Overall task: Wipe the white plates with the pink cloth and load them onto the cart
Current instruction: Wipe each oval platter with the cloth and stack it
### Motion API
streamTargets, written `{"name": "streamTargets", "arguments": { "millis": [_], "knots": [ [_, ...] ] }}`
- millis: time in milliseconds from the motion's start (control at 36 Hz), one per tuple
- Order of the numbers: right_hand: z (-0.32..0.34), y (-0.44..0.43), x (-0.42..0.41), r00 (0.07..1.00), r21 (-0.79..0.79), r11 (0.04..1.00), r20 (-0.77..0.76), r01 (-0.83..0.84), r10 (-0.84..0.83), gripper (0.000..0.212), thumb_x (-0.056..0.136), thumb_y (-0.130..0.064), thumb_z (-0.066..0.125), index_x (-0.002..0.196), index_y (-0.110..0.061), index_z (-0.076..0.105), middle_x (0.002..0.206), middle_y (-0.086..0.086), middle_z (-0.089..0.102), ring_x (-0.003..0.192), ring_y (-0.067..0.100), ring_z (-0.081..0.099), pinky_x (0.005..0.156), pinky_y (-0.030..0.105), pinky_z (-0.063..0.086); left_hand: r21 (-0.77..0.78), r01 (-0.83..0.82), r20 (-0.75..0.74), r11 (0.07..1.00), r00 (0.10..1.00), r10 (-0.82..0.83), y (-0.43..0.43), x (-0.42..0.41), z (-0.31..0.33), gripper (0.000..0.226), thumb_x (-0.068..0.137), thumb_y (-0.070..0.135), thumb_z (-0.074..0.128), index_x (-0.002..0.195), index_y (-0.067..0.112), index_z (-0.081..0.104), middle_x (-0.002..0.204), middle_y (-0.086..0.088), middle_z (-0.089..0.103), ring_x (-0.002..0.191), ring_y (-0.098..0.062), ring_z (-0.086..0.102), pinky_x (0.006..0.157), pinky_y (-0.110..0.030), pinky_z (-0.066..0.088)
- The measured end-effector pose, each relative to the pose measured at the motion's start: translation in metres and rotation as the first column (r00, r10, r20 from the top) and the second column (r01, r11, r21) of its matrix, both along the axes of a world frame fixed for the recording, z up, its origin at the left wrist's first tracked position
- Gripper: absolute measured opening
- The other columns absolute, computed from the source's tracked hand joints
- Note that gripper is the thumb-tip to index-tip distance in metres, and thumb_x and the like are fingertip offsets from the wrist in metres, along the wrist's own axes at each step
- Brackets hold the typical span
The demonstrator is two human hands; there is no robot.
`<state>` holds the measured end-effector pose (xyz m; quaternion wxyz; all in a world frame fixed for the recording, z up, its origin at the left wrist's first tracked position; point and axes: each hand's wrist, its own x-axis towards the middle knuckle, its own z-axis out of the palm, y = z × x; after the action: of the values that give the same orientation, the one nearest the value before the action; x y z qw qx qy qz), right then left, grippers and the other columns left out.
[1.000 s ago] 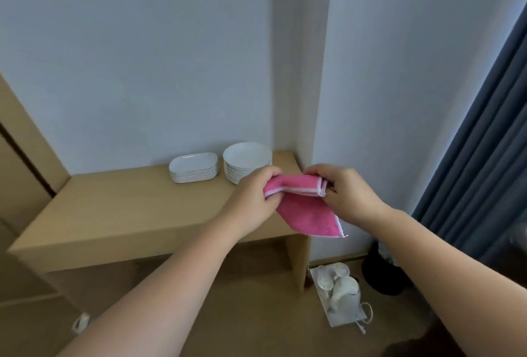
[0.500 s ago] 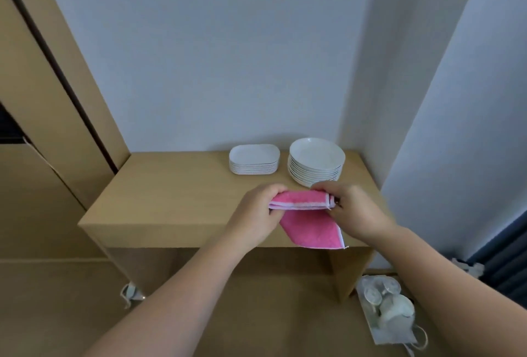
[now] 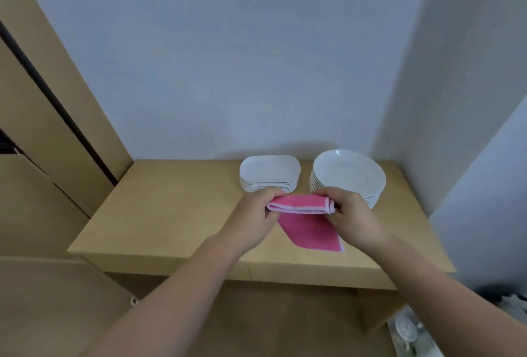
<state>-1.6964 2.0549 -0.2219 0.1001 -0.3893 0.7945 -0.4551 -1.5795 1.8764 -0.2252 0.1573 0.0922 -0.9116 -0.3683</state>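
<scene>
A pink cloth (image 3: 309, 228) with a white hem hangs folded between both hands above the wooden table (image 3: 171, 214). My left hand (image 3: 253, 219) pinches its left end and my right hand (image 3: 352, 215) pinches its right end. Behind the hands, against the wall, stand two stacks of white dishes: several rounded-rectangular plates (image 3: 269, 172) on the left and several round plates (image 3: 349, 175) on the right. My right hand hides the front edge of the round stack. No cart is in view.
A grey wall backs the table and turns a corner on the right. Tall wooden panels (image 3: 51, 117) stand to the left. On the floor at the lower right lies a tray with white cups (image 3: 407, 331).
The view has swung left and moved closer to the table, so the plates look larger. Both hands still hold the cloth, now nearer the plate stacks.
</scene>
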Motion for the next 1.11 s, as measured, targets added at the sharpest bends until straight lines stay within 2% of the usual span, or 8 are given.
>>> {"name": "streamTargets", "arguments": {
  "millis": [139,222,389,694,778,861,1028,1111],
  "knots": [
    [-0.01,-0.034,-0.035,0.999,0.035,0.999,0.032,-0.02,0.019,0.035,0.087,0.002,0.05,0.102,-0.023,0.07,0.089,-0.008,0.07,0.084,0.002,0.062,0.07,0.016,0.046,0.014,-0.035,0.018,0.999,0.999,0.034,-0.03,-0.024,-0.007,0.021,0.09,0.003,0.057,0.104,0.016,0.066,0.085,0.007,0.065,0.074,-0.006,0.055,0.065,-0.024,0.043],
    [-0.012,-0.053,-0.044,0.998,-0.027,1.0,0.059,0.002,0.0,0.033,0.086,0.002,0.051,0.1,-0.025,0.066,0.089,-0.01,0.068,0.081,-0.001,0.059,0.065,0.007,0.041,0.028,-0.03,-0.005,0.999,1.0,0.03,-0.048,-0.034,-0.008,0.019,0.09,0.003,0.057,0.1,0.016,0.066,0.08,0.011,0.062,0.07,-0.003,0.053,0.061,-0.018,0.038],
    [-0.018,-0.093,-0.055,0.988,-0.135,0.986,0.135,0.094,-0.076,0.018,0.089,-0.005,0.054,0.093,-0.021,0.06,0.086,0.001,0.066,0.077,0.01,0.058,0.064,0.01,0.041,0.079,0.006,-0.046,0.997,0.999,-0.002,-0.086,-0.052,-0.015,0.015,0.09,0.002,0.056,0.091,0.014,0.065,0.071,0.011,0.056,0.062,-0.003,0.046,0.056,-0.016,0.034],
    [-0.046,-0.147,-0.039,0.958,-0.016,0.964,0.117,0.265,-0.261,0.029,0.089,-0.002,0.054,0.09,-0.031,0.061,0.083,-0.014,0.064,0.072,-0.003,0.057,0.061,0.008,0.042,0.174,0.212,0.082,0.962,0.97,-0.228,-0.194,-0.078,-0.053,0.008,0.09,0.018,0.065,0.096,0.023,0.066,0.082,0.008,0.064,0.073,-0.009,0.059,0.067,-0.021,0.047],
    [-0.048,-0.152,-0.038,0.927,0.011,0.932,0.096,0.362,-0.361,0.035,0.088,-0.001,0.054,0.088,-0.035,0.061,0.083,-0.017,0.065,0.079,-0.003,0.058,0.063,0.007,0.041,0.107,0.232,0.174,0.967,0.953,-0.248,-0.218,-0.094,-0.063,0.015,0.089,0.024,0.064,0.103,0.029,0.064,0.085,0.017,0.063,0.078,0.001,0.058,0.068,-0.017,0.047],
    [-0.048,-0.153,-0.036,0.892,0.012,0.894,0.064,0.448,-0.448,0.037,0.087,-0.009,0.053,0.084,-0.046,0.059,0.084,-0.023,0.064,0.08,-0.007,0.058,0.062,0.004,0.038,0.002,0.19,0.224,0.982,0.957,-0.185,-0.233,-0.115,-0.075,0.018,0.092,0.023,0.059,0.109,0.025,0.064,0.084,0.022,0.056,0.074,0.003,0.053,0.068,-0.023,0.043],
    [-0.051,-0.161,-0.046,0.871,0.023,0.871,0.021,0.49,-0.491,0.04,0.079,-0.019,0.048,0.085,-0.058,0.055,0.087,-0.03,0.063,0.083,-0.01,0.058,0.063,0.002,0.039,-0.156,0.108,0.345,0.982,0.937,-0.048,-0.257,-0.169,-0.101,0.03,0.098,0.022,0.05,0.128,0.018,0.056,0.122,0.0,0.06,0.112,-0.022,0.057,0.08,-0.026,0.038],
    [-0.055,-0.165,-0.057,0.88,0.044,0.88,0.021,0.473,-0.474,0.041,0.08,-0.019,0.049,0.086,-0.059,0.055,0.087,-0.033,0.062,0.082,-0.014,0.057,0.063,0.0,0.038,-0.247,0.101,0.367,0.964,0.93,-0.003,-0.264,-0.198,-0.11,0.027,0.098,0.02,0.049,0.124,0.013,0.057,0.126,-0.007,0.054,0.114,-0.026,0.054,0.08,-0.03,0.037]
  ]
}}
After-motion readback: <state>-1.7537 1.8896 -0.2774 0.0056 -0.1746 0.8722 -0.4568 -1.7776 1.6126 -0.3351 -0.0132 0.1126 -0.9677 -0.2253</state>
